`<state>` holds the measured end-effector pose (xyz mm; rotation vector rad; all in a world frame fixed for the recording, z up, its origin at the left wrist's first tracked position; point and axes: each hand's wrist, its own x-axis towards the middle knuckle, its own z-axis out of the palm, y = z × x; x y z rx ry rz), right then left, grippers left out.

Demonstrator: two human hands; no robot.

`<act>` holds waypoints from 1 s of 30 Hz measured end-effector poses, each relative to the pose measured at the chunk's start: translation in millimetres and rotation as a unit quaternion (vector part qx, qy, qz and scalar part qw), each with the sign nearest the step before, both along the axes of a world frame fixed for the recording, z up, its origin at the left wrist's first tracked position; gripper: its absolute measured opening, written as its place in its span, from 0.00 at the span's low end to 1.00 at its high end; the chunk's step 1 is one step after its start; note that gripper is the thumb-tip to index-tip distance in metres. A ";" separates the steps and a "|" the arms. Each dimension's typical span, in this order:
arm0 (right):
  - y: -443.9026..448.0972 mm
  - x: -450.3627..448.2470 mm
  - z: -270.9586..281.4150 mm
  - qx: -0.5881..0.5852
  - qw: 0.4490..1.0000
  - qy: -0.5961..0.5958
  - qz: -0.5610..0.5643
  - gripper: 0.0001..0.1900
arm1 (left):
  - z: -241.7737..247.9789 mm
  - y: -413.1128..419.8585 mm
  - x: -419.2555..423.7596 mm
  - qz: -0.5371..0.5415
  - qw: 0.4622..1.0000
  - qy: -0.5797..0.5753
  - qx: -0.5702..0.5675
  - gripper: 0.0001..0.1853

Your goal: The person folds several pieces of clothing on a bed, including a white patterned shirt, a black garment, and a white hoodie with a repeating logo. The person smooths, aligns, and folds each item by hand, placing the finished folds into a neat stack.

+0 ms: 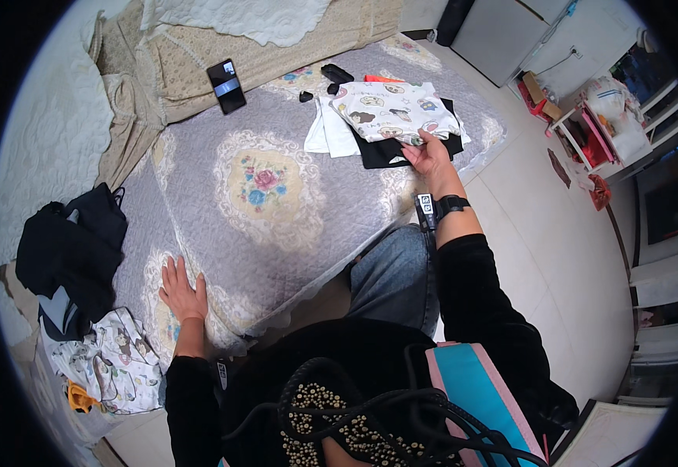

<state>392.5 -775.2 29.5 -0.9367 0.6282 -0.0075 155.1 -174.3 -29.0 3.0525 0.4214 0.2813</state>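
Observation:
A white garment with cartoon prints (394, 108), folded flat, tops a stack at the sofa's upper right. Beneath it show a black garment (379, 156), white cloth (327, 131) and a bit of orange fabric (382, 78). My right hand (427, 153) is at the near edge of the stack, fingers touching the printed garment; its fingertips are partly hidden, so a grip is unclear. My left hand (184, 292) rests palm down on the floral quilted cover (198, 175), fingers apart and holding nothing. Left of it lie crumpled dark clothes (76, 251) and a rumpled cartoon-print garment (125, 362).
A smartphone (226, 86) leans on the beige cloth behind the cover. Small black objects (337, 73) lie beside the stack. An orange cloth (82, 397) is at the lower left. To the right are a tiled floor (526, 222) and a white rack with bags (616, 134).

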 end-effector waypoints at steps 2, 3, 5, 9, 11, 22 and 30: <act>-4.0 7.1 2.0 0.009 1.000 -0.014 0.008 0.18 | 0.5 -0.6 0.0 -0.007 1.000 -0.007 -0.001 0.37; -5.6 10.5 7.0 0.019 0.999 -0.033 0.018 0.18 | 0.8 -0.8 0.1 -0.007 1.000 -0.002 0.001 0.37; -1.4 19.9 15.9 -0.001 0.999 -0.014 -0.051 0.16 | 1.2 -1.1 0.0 -0.006 1.000 -0.003 0.000 0.37; 15.5 17.8 14.0 -0.042 0.991 -0.055 -0.117 0.14 | 0.8 -0.6 -1.1 -0.011 1.000 -0.011 0.004 0.37; 24.3 7.8 3.8 -0.099 0.986 -0.024 -0.136 0.12 | 0.0 -0.2 -1.0 -0.011 1.000 -0.008 0.004 0.37; 4.2 6.3 27.6 -0.418 0.867 -0.082 -0.260 0.21 | -0.4 0.0 -0.6 -0.006 1.000 -0.004 -0.014 0.37; 23.4 59.2 100.8 -0.782 0.561 -0.233 -0.138 0.37 | 8.4 -4.0 -2.4 0.003 0.999 0.002 -0.037 0.38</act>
